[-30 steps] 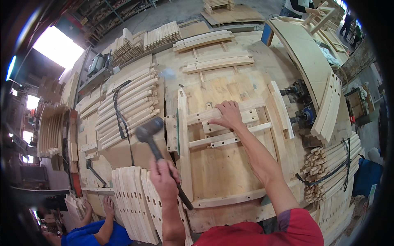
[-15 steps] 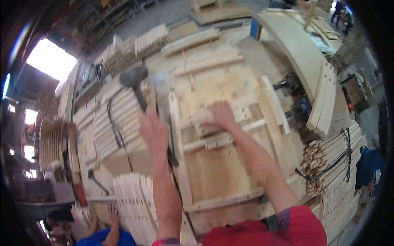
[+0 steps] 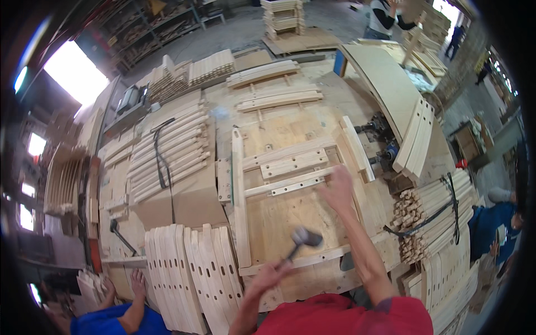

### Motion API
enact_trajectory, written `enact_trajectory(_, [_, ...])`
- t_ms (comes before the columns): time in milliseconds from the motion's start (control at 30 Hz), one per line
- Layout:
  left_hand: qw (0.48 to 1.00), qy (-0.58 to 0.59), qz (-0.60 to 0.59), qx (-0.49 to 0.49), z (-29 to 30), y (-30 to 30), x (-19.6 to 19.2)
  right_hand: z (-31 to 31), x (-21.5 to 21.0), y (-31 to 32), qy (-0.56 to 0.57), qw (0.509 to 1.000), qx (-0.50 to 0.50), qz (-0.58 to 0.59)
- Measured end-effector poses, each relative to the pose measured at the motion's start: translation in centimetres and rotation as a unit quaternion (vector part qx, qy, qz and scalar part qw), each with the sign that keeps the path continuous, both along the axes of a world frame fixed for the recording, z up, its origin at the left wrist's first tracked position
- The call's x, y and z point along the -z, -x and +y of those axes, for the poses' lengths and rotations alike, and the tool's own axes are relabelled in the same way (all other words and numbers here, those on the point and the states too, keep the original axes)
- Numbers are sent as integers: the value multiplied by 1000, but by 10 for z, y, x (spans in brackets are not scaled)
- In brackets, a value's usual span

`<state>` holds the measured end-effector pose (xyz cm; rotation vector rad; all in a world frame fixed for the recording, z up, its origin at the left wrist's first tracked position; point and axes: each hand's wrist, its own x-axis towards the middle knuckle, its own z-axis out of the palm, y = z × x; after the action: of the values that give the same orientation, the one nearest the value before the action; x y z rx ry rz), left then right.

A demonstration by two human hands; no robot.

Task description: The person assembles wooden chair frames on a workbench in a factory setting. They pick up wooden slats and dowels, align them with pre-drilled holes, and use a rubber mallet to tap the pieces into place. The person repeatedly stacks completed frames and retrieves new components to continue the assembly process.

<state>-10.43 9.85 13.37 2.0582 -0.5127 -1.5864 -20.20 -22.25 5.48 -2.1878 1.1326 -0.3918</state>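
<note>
Left hand [image 3: 269,274]: fingers wrapped around the handle of a dark-headed mallet [image 3: 301,239], head blurred, above the pale slatted wooden frame [image 3: 290,167] on the plywood tabletop [image 3: 279,128]. Right hand [image 3: 338,190]: fingers loosely spread, blurred, by the frame's right rail.

hammer [image 3: 300,241] and right hand [image 3: 338,190] blurred

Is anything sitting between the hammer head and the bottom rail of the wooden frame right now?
Nothing visible. The hammer in the left hand is blurred just above the bottom rail; the right hand rests higher up, off that rail.
</note>
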Motion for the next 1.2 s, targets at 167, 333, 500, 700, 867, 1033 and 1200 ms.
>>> enact_trajectory(167, [964, 33, 227, 133, 36, 93, 84, 16, 18, 158, 75, 968, 202, 131])
enact_trajectory(333, [966, 80, -32, 245, 28, 115, 80, 0, 23, 182, -28, 972, 193, 133])
enact_trajectory(500, [783, 189, -589, -72, -13, 33, 75, -17, 9, 189, -137, 969, 197, 52])
enact_trajectory(700, [864, 68, -479, -143, -26, -51, 86, -12, -77, 200, -446, 874, 73, -180])
enact_trajectory(867, [854, 191, -476, -93, -110, -58, 52, -28, -182, 235, -370, 861, 125, -324])
enact_trajectory(1033, [685, 378, -620, -64, -259, -101, -71, -134, -205, 219, -347, 804, 154, -458])
enact_trajectory(1200, [708, 496, -500, -48, -305, -45, -79, -303, -203, 213, -314, 768, 262, -493])
